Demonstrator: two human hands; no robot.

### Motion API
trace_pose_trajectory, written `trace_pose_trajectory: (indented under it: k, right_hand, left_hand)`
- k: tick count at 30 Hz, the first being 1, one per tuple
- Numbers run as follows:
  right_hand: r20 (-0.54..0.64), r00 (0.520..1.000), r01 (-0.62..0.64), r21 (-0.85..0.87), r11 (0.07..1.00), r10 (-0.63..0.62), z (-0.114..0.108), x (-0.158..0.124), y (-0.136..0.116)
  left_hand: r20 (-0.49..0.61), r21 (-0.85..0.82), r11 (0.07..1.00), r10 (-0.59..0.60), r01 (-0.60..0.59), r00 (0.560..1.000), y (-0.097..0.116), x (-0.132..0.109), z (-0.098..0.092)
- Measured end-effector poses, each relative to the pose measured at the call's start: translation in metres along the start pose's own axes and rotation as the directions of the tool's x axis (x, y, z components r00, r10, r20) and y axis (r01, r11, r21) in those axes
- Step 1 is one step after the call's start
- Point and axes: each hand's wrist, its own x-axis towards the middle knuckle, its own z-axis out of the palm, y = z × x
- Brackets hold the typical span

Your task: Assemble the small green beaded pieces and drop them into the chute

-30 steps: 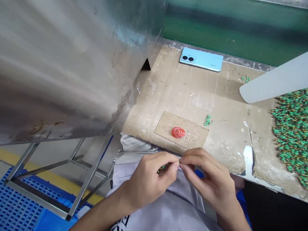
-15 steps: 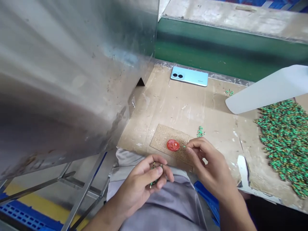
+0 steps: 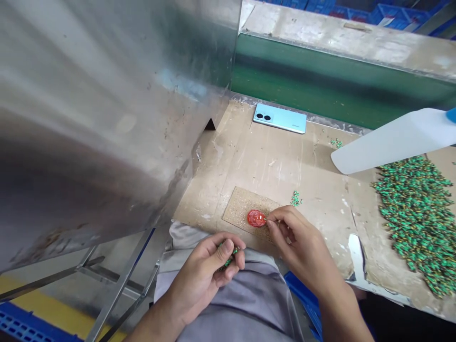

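Observation:
My left hand (image 3: pixel 203 270) is curled around a small bunch of green and gold beaded pieces (image 3: pixel 228 256) above my lap. My right hand (image 3: pixel 299 237) pinches a tiny green piece, hardly visible between its fingertips. Those fingertips sit at the edge of a glossy red blob (image 3: pixel 256 218), which lies on a small perforated cork-coloured board (image 3: pixel 242 209). A small cluster of green pieces (image 3: pixel 295 198) lies just beyond the board.
A large heap of green pieces (image 3: pixel 416 223) covers the right of the cardboard-covered bench (image 3: pixel 285 161). A white plastic scoop (image 3: pixel 392 142), a light blue phone (image 3: pixel 280 118) and a tall steel sheet (image 3: pixel 107 118) surround it. A blue crate (image 3: pixel 302 299) sits below the front edge.
My view has tilted slightly, shifting the bench lower in the picture. My right hand has moved left, bringing its fingertips to the red blob. My left hand has closed further around the green pieces.

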Motion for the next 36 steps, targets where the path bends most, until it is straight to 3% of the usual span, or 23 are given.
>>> trace_pose_trajectory:
  k: [6, 20, 29, 36]
  right_hand:
    - [0.004, 1.000, 0.030, -0.021, 0.999, -0.030, -0.002, 0.001, -0.001]
    - [0.040, 0.999, 0.016, 0.003, 1.000, -0.016, -0.004, -0.002, -0.001]
    - [-0.065, 0.997, -0.011, 0.391, 0.921, 0.039, -0.001, -0.018, -0.027]
    - [-0.031, 0.974, -0.161, 0.605, 0.779, 0.225, 0.010, -0.031, -0.035]
  left_hand:
    - [0.036, -0.042, 0.997, -0.062, 0.064, 0.997, 0.001, -0.001, 0.000]
    - [0.125, -0.086, 0.996, 0.026, -0.016, 0.992, -0.003, 0.003, 0.000]
    - [0.128, -0.084, 0.995, 0.063, -0.053, 0.990, -0.009, 0.009, 0.001]
    - [0.121, -0.054, 0.997, 0.062, -0.056, 0.991, -0.010, 0.008, 0.010]
